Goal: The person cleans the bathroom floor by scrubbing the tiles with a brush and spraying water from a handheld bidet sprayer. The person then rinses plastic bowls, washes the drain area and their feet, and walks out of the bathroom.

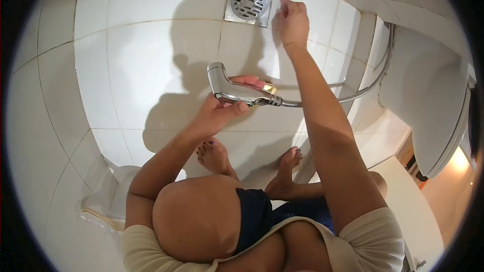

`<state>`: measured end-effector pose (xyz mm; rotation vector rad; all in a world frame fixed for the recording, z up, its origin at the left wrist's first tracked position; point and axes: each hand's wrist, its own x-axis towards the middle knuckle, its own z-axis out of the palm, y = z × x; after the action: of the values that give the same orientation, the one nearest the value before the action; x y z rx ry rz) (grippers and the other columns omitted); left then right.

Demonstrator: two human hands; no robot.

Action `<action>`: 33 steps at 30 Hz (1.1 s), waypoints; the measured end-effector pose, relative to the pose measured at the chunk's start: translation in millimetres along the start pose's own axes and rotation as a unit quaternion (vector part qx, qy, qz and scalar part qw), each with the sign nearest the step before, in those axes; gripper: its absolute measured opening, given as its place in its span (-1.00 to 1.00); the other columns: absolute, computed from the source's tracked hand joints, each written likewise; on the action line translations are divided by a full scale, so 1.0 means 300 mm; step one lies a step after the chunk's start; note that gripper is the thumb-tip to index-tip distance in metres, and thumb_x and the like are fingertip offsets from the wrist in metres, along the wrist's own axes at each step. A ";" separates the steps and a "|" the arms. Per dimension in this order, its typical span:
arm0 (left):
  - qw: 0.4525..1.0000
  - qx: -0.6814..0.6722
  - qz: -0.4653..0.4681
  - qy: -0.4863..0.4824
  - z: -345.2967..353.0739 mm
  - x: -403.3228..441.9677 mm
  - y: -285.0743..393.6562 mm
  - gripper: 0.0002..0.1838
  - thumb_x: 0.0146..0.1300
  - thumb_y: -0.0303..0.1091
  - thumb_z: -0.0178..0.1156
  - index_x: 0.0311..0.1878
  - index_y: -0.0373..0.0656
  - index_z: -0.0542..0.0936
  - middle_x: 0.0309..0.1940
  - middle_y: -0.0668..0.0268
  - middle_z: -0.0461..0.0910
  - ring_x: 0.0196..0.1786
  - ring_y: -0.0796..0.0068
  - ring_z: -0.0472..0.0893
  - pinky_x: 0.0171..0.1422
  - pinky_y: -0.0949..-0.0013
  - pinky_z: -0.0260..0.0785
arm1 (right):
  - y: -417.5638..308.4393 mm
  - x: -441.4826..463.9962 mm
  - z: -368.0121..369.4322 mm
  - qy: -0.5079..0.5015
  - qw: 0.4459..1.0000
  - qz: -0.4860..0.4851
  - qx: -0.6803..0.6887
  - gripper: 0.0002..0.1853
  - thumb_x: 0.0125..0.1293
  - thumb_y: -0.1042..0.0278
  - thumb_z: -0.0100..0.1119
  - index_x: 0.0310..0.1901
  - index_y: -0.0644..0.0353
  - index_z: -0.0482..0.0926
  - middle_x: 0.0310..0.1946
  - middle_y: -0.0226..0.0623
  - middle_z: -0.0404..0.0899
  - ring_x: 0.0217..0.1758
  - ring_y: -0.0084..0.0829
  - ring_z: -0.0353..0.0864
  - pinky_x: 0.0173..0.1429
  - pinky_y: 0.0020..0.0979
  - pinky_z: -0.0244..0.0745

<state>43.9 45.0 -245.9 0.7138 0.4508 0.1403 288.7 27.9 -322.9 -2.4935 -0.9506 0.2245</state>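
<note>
My left hand [217, 113] is wrapped around a chrome bidet sprayer [234, 89], its head pointing up and to the left. A metal hose [353, 96] runs from the sprayer's handle off to the right. Beyond it, my right hand [294, 24] reaches down close to the tiled floor with its fingers curled together. Whatever those fingers may hold is hidden or too small to make out. Just left of my right hand lies a square metal floor drain [248, 4] with a round slotted grate.
White tiles [146, 65] cover the floor and the left wall. At the right stands a toilet [418, 100], with the hose curving past its side. My bare feet [217, 157] are on the floor near the bottom middle. A light-coloured plastic item [98, 216] sits at lower left.
</note>
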 end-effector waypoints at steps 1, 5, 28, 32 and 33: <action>1.000 0.004 -0.004 -0.001 -0.006 -0.001 0.000 -0.43 0.16 -0.19 0.23 0.17 -0.24 0.32 0.09 0.22 0.43 0.16 0.41 0.41 0.25 0.35 0.20 | -0.017 -0.009 0.026 -0.001 1.000 -0.002 0.000 -0.73 0.09 0.45 0.08 -0.13 0.15 0.55 -0.16 -0.19 0.45 -0.16 -0.14 0.50 -0.04 -0.25 0.45; 1.000 0.003 -0.010 0.006 -0.017 -0.007 -0.008 -0.43 0.16 -0.18 0.24 0.17 -0.25 0.32 0.08 0.22 0.43 0.15 0.42 0.41 0.25 0.35 0.21 | -0.089 -0.061 0.089 0.032 0.989 -0.132 0.056 -0.70 0.07 0.57 0.03 -0.13 0.12 0.54 -0.19 -0.22 0.47 -0.16 -0.14 0.50 -0.07 -0.23 0.46; 0.999 -0.026 -0.033 -0.010 -0.044 -0.013 -0.038 -0.35 0.17 -0.10 0.20 0.22 -0.25 0.22 0.17 0.08 0.33 0.25 0.28 0.32 0.33 0.25 0.15 | 0.037 0.007 -0.117 -0.117 0.972 0.024 0.203 -0.76 0.10 0.40 0.14 -0.15 0.14 0.59 -0.14 -0.23 0.57 -0.14 -0.26 0.57 -0.09 -0.33 0.50; 0.998 -0.032 -0.048 -0.010 -0.042 -0.010 -0.028 -0.34 0.16 -0.09 0.21 0.21 -0.25 0.22 0.17 0.08 0.33 0.25 0.28 0.32 0.34 0.25 0.14 | 0.049 0.009 -0.083 -0.125 0.980 -0.042 0.151 -0.67 0.04 0.39 0.21 -0.10 0.17 0.54 -0.16 -0.19 0.54 -0.16 -0.24 0.56 -0.09 -0.31 0.48; 0.999 -0.024 -0.042 -0.011 -0.043 -0.009 -0.028 -0.34 0.17 -0.10 0.21 0.21 -0.25 0.22 0.17 0.08 0.33 0.25 0.28 0.32 0.34 0.25 0.13 | 0.030 -0.002 -0.058 -0.128 0.985 -0.060 0.099 -0.62 0.02 0.38 0.24 -0.06 0.15 0.52 -0.17 -0.19 0.52 -0.17 -0.22 0.55 -0.08 -0.30 0.47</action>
<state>35.5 45.8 -259.1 0.6476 0.4541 0.0650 298.9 15.2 -311.8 -2.2522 -1.1183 0.5818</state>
